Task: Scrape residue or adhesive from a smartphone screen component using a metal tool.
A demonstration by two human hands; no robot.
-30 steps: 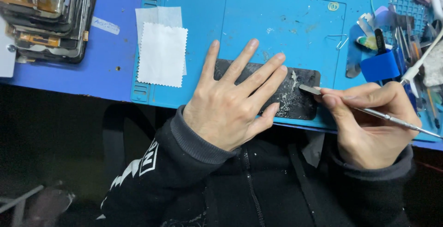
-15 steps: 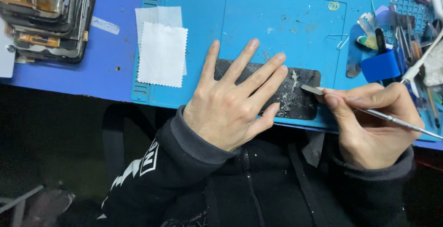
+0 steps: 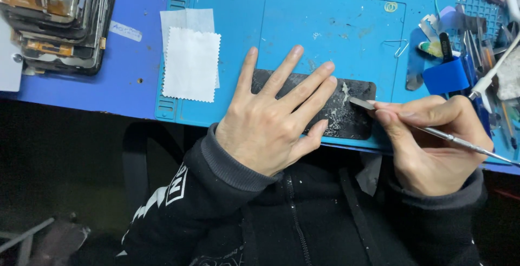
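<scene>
Two hands at work: left hand [image 3: 271, 122] spread flat pinning the thin, likely brittle dark phone panel [image 3: 346, 109] on the blue mat [image 3: 325, 22], right hand [image 3: 433, 141] pinched around a metal scraper [image 3: 363, 103] touching its debris-covered right end.

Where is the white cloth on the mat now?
In the head view, the white cloth lies at the left end of the blue mat, left of the left hand and right of the stacked screens.
</scene>
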